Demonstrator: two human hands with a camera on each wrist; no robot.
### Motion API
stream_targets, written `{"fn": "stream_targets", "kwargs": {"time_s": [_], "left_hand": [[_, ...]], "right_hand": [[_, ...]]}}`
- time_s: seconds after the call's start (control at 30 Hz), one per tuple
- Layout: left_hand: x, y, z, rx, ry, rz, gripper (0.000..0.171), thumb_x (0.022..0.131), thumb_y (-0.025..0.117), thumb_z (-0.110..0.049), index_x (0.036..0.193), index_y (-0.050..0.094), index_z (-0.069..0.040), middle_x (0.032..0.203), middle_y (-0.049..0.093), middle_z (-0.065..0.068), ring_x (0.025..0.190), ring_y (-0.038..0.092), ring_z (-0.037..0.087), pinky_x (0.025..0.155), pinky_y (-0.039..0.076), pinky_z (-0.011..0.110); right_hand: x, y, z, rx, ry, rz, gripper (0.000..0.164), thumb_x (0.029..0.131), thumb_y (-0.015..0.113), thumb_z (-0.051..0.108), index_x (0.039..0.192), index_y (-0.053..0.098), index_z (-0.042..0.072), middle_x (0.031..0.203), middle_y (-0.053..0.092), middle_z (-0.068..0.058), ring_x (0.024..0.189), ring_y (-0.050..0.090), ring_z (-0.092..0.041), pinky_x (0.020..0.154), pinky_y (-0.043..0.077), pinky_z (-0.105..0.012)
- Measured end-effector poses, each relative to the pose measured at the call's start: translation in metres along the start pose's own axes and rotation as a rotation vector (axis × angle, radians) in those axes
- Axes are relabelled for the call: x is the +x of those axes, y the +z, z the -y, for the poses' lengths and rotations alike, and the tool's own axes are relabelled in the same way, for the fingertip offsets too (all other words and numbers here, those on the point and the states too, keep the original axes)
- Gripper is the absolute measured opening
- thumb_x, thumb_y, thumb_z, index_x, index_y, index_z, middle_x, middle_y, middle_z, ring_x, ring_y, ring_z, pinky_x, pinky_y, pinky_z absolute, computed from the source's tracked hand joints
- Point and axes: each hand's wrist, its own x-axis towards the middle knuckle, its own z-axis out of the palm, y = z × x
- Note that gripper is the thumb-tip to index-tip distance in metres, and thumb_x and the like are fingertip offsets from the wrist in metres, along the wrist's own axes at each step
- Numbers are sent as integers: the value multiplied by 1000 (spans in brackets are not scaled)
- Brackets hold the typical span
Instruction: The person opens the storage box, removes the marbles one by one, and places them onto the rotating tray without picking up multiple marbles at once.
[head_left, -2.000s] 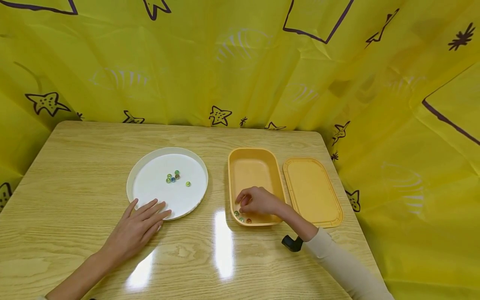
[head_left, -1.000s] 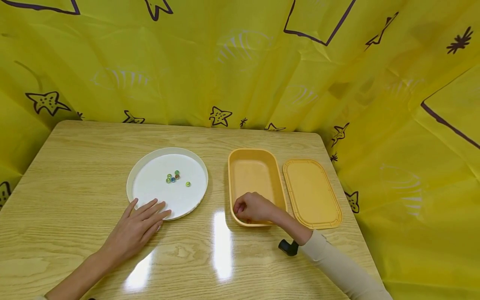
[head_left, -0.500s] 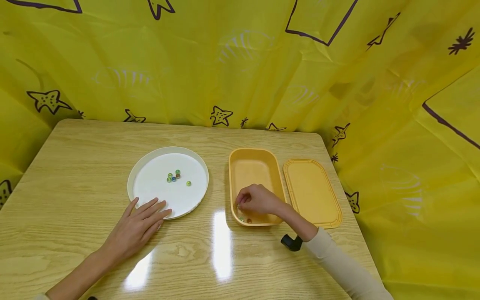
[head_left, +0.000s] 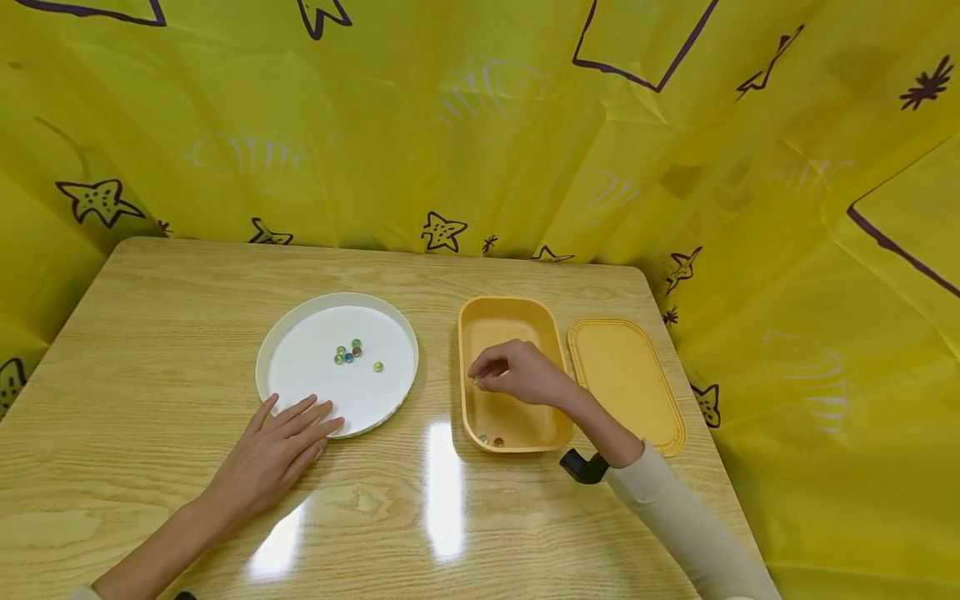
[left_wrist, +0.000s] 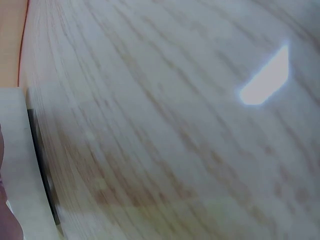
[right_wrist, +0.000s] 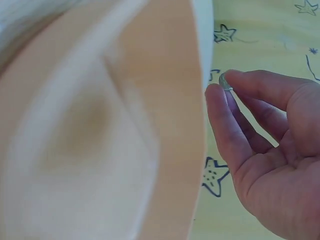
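Between thumb and fingertip my right hand [head_left: 521, 373] pinches a greenish glass marble [right_wrist: 225, 82], seen plainly in the right wrist view. That hand is over the yellow-orange box [head_left: 553, 421]. Down in the box's near left corner lie a green marble [head_left: 483, 438] and an orange marble [head_left: 498, 442]. My left hand [head_left: 273, 450] rests with spread, straight fingers on the near rim of the round white tray [head_left: 300, 375]. Several marbles lie in the tray: a cluster around a blue marble [head_left: 348, 357], and a yellow-green marble [head_left: 378, 367] apart to the right.
A flat yellow-orange lid [head_left: 630, 379] lies to the right of the box. All stand on a wood-grain table [head_left: 375, 517]. Behind and to the right hangs a yellow curtain [head_left: 360, 125] with starfish drawings.
My right hand dipped into the box's near left corner, then rose and moved away from me with a marble; one fewer lies in that corner. The left hand has stayed in place.
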Motion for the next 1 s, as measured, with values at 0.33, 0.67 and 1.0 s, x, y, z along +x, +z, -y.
{"fn": "stream_targets", "kwargs": {"time_s": [0.33, 0.67, 1.0], "left_hand": [[0, 0, 0, 16, 19, 4, 49, 111, 29, -41, 129, 68, -17, 134, 62, 11, 128, 50, 34, 113, 20, 59], [0, 0, -1, 15, 15, 4, 49, 111, 29, -41, 129, 68, -17, 134, 62, 11, 129, 50, 34, 113, 20, 59], [1, -2, -2, 12, 5, 12, 48, 110, 31, -41, 127, 69, -17, 134, 62, 11, 128, 51, 34, 112, 21, 59]], "right_hand": [[22, -6, 15, 11, -33, -22, 12, 91, 67, -2, 101, 74, -1, 95, 71, -2, 86, 66, -14, 79, 55, -27], [48, -6, 32, -31, -9, -13, 11, 92, 68, 1, 101, 75, 3, 97, 71, -2, 87, 65, -13, 79, 53, -25], [73, -3, 44, -7, -16, 6, 13, 92, 67, 1, 103, 75, 2, 97, 72, -3, 87, 65, -14, 79, 53, -24]]}}
